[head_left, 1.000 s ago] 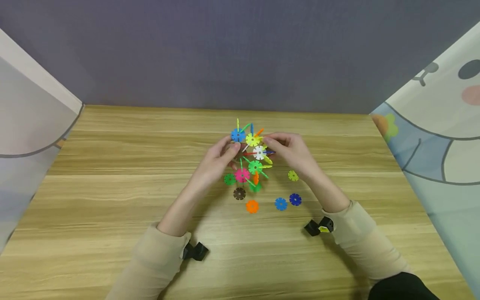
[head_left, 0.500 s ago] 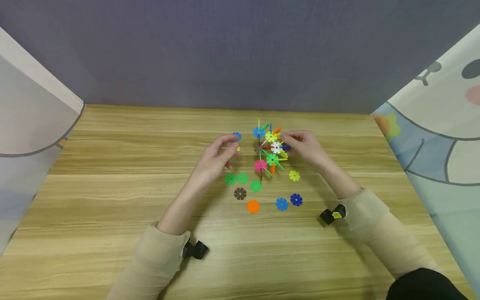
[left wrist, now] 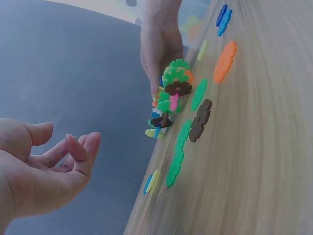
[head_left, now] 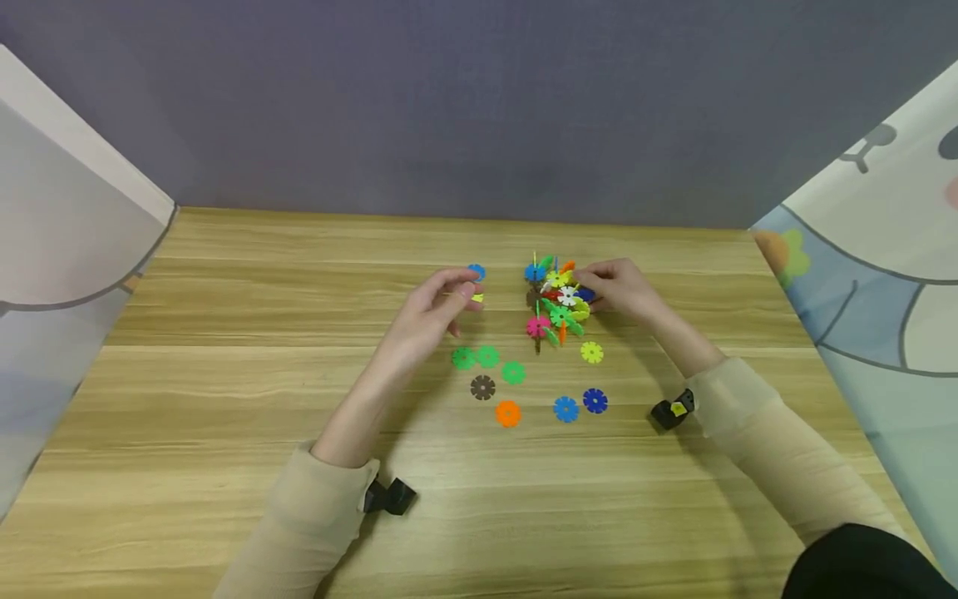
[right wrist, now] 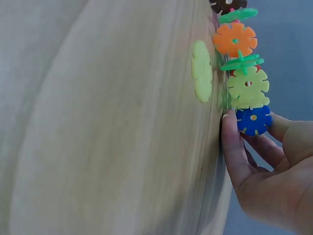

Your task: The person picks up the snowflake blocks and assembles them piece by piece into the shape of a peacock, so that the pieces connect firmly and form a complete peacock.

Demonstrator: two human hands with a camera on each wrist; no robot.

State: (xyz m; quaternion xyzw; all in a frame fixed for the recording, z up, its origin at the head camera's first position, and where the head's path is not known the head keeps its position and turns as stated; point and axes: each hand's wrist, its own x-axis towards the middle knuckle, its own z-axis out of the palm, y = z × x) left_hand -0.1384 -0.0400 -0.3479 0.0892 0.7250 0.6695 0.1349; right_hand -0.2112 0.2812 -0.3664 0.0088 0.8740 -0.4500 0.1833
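Observation:
My right hand (head_left: 623, 289) holds a cluster of interlocked plastic snowflake discs (head_left: 567, 295) at its right side, low over the wooden table. In the right wrist view, fingers and thumb are around a dark blue disc (right wrist: 261, 128) at the cluster's end, beside light yellow, green and orange ones. Left of it, my left hand (head_left: 419, 324) hovers with loosely bent fingers. Nothing lies between its thumb and fingers in the left wrist view. Just past those fingertips, a blue disc (head_left: 477, 271) and a yellow disc (head_left: 478, 298) are partly hidden on the table.
Loose discs lie flat nearer me: several green ones (head_left: 488, 356), a brown one (head_left: 482, 388), an orange one (head_left: 508, 413), a blue one (head_left: 565, 408), a dark blue one (head_left: 595, 400) and a yellow one (head_left: 592, 352). A grey panel (head_left: 464, 108) rises behind the table.
The left hand has let go of the disc cluster and stays nearly in place. My right hand has carried the cluster rightward and lowered it, uncovering green discs and the blue and yellow discs.

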